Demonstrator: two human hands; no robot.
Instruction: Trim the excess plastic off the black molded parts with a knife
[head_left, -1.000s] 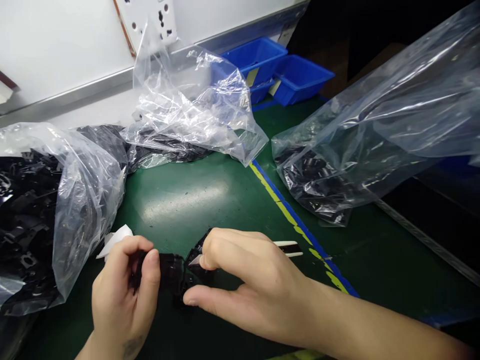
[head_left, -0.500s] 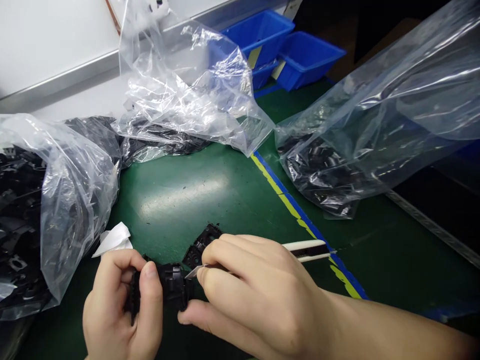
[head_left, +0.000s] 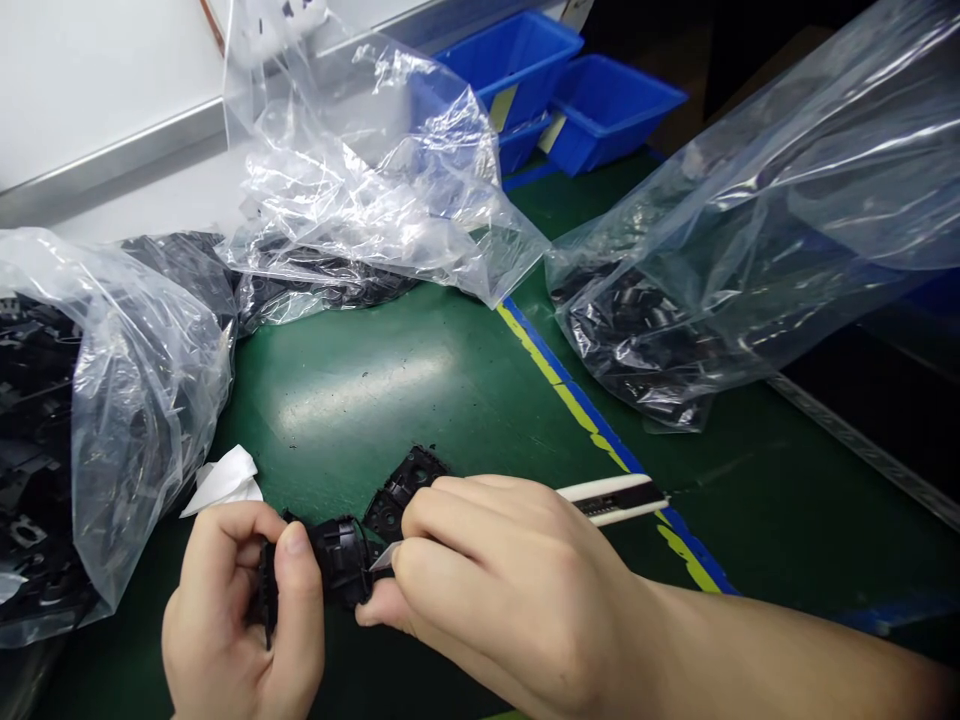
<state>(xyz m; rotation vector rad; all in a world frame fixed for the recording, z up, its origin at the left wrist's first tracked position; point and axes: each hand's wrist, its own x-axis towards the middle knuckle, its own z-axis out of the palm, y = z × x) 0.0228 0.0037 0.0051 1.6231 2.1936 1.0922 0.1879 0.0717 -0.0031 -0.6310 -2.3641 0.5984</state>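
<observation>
My left hand (head_left: 244, 605) is closed on a black plastic part (head_left: 341, 560), pinching its left end between thumb and fingers. My right hand (head_left: 510, 590) grips a utility knife (head_left: 615, 497) with a white and black handle that sticks out past the knuckles to the right. The knife's blade tip (head_left: 384, 560) touches or lies very near the right edge of the part, and my right thumb is just below it. Behind my right fingers a second black plastic part (head_left: 405, 490) lies on the green mat, partly hidden by the hand.
Clear plastic bags with black parts stand at the left (head_left: 150, 400), at the back (head_left: 360, 200) and at the right (head_left: 675, 330). Blue bins (head_left: 615, 110) are behind them. A crumpled white paper (head_left: 225, 482) lies near my left hand. Blue and yellow tape (head_left: 577, 400) crosses the green mat.
The black part has turned slightly in my left hand. My right thumb has closed in toward the blade, and the knife handle has shifted a little to the right.
</observation>
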